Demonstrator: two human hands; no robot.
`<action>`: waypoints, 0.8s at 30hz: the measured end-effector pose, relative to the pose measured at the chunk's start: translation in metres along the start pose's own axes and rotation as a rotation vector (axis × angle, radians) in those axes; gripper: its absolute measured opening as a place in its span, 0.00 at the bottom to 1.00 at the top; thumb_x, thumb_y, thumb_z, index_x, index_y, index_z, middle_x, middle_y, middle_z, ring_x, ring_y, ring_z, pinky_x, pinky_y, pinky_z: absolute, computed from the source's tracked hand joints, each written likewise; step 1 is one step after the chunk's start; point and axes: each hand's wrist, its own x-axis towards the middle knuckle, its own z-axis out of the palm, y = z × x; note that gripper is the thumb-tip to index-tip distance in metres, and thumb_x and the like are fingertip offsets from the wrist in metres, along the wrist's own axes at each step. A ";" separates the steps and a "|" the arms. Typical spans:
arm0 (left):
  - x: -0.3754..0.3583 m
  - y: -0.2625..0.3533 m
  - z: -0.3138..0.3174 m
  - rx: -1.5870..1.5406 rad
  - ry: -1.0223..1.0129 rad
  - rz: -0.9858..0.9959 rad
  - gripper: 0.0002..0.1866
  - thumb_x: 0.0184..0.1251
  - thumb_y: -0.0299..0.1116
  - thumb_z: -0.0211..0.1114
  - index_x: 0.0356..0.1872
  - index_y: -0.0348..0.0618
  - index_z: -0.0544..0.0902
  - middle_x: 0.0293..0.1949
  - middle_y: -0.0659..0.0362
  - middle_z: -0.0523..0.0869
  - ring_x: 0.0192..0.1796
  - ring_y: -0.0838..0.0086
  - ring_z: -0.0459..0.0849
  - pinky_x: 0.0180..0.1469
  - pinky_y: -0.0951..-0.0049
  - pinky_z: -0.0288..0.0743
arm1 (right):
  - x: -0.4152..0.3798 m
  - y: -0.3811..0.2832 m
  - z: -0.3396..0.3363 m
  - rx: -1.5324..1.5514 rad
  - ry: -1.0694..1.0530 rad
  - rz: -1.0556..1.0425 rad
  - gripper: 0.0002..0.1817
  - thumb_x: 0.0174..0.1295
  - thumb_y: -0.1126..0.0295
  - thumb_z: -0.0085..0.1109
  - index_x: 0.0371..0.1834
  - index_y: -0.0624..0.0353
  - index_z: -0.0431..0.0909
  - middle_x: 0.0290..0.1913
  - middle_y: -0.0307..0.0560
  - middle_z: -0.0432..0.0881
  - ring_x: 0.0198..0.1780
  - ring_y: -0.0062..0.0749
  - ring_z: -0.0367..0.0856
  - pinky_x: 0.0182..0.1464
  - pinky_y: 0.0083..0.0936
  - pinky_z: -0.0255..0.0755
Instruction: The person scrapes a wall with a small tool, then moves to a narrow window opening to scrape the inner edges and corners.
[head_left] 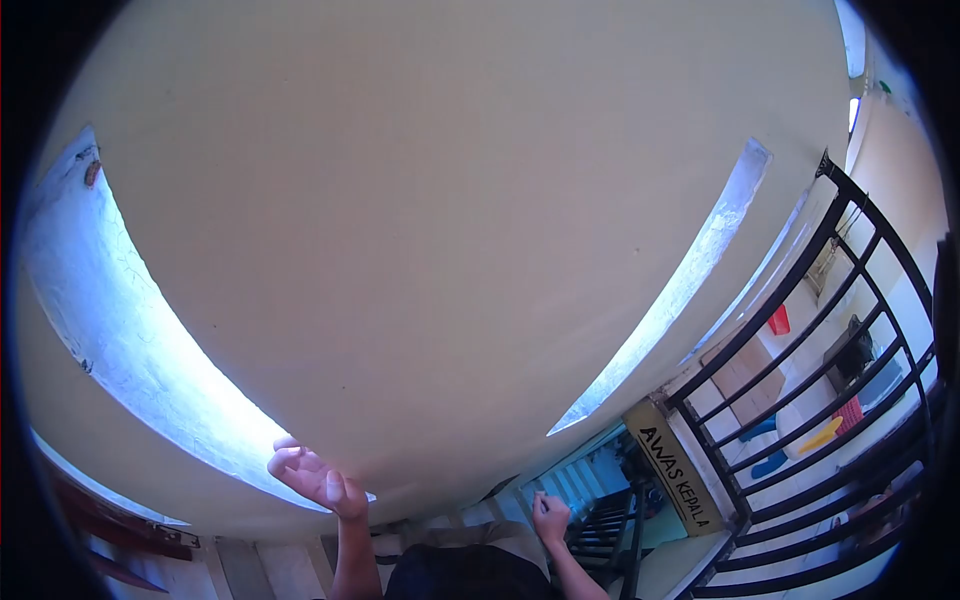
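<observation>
My left hand [312,482] is raised at the lower left, beside the lower end of a bright slit opening [160,340] in the wall. Its fingers are loosely bent and apart, with nothing visible in them. Lower and to the right, in front of my body, my right hand [550,516] is closed. Whether anything small is inside that fist I cannot make out. My dark top [470,573] shows at the bottom edge, between the two forearms.
A large beige wall [420,230] fills most of the view, with another slit [670,300] at right. Black metal railing [770,370] curves along the right side. A sign reading AWAS KEPALA [670,470] hangs over a stairwell. Stair treads [245,568] show below.
</observation>
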 end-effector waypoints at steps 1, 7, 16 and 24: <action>0.000 0.002 -0.001 -0.072 -0.023 -0.053 0.27 0.52 0.36 0.60 0.54 0.46 0.63 0.50 0.54 0.67 0.54 0.67 0.71 0.56 0.62 0.70 | -0.023 0.022 -0.003 -0.014 0.033 0.058 0.11 0.62 0.67 0.66 0.28 0.63 0.86 0.25 0.55 0.82 0.28 0.50 0.82 0.33 0.41 0.74; 0.004 0.008 -0.007 -0.325 -0.050 -0.195 0.28 0.50 0.36 0.58 0.55 0.45 0.63 0.50 0.55 0.67 0.54 0.69 0.71 0.56 0.66 0.70 | -0.063 0.070 -0.042 -0.130 0.069 0.428 0.11 0.62 0.66 0.64 0.33 0.65 0.87 0.31 0.58 0.86 0.34 0.53 0.85 0.40 0.42 0.77; 0.058 0.004 0.010 -0.058 -0.104 -0.082 0.36 0.64 0.56 0.55 0.65 0.39 0.64 0.61 0.49 0.72 0.63 0.60 0.73 0.64 0.57 0.70 | -0.003 0.058 -0.047 0.031 0.346 0.414 0.13 0.63 0.66 0.66 0.29 0.68 0.85 0.26 0.56 0.84 0.28 0.40 0.83 0.36 0.34 0.73; 0.079 -0.008 -0.008 -0.014 -0.261 -0.157 0.39 0.63 0.59 0.56 0.65 0.38 0.64 0.61 0.48 0.72 0.63 0.60 0.74 0.64 0.57 0.70 | -0.041 0.056 -0.052 0.031 0.362 0.490 0.13 0.62 0.66 0.67 0.29 0.68 0.85 0.24 0.54 0.83 0.25 0.39 0.80 0.33 0.32 0.71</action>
